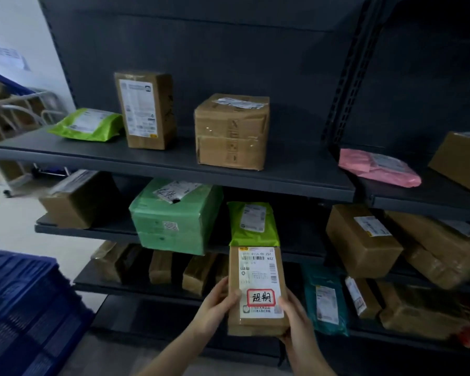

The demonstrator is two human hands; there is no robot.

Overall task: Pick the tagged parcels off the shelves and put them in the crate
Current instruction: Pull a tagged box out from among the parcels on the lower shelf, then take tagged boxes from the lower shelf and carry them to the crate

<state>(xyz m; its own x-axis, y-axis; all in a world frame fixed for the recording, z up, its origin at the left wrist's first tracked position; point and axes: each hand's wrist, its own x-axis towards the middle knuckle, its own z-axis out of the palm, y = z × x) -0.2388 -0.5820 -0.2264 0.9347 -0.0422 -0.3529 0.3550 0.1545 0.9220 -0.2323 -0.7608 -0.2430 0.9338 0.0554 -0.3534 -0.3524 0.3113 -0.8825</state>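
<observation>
L hand (215,308) & R hand (296,318) grip the parcel (257,289) by its long edges, fingers curled round it. Parcel is right of the crate (25,308), long axis crosswise to it; L hand nearer.

It is dim here by the dark shelves (174,161). The white wall (19,28) past the left end of the shelves is the brightest spot. Under each shelf board there is deep shadow. The tape on the brown box (232,131) on the top board shines a little. The label on the parcel (257,267) I hold is sharp. The blue crate (25,308) and the boxes (432,253) at the right end look smeared, and the boards bend near the edges.
</observation>
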